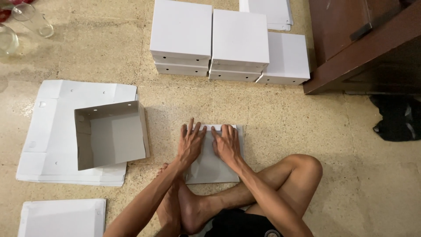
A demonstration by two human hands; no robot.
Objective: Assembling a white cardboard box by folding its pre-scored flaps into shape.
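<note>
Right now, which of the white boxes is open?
The box on the flat sheets, left of the left hand. It shows its grey inside; the stacked boxes are all shut.

Counts, floor view:
- Hands: 2. Left hand point(190, 141) and right hand point(226, 142), both flat on 1 folded white cardboard sheet point(211, 166) at centre.
- Closed white boxes point(240, 37) at 12 o'clock: 5 visible. Two stacks of 2, plus 1 single on the right.
- Open box point(109, 134) at 9 o'clock: 1.
- Flat blank piles: 3. One under the open box point(52, 131), one at 7 o'clock point(61, 217), one at 1 o'clock point(272, 11). Sheets per pile can't be counted.
- Drinking glasses point(33, 19) at 10 o'clock: 2.
</note>
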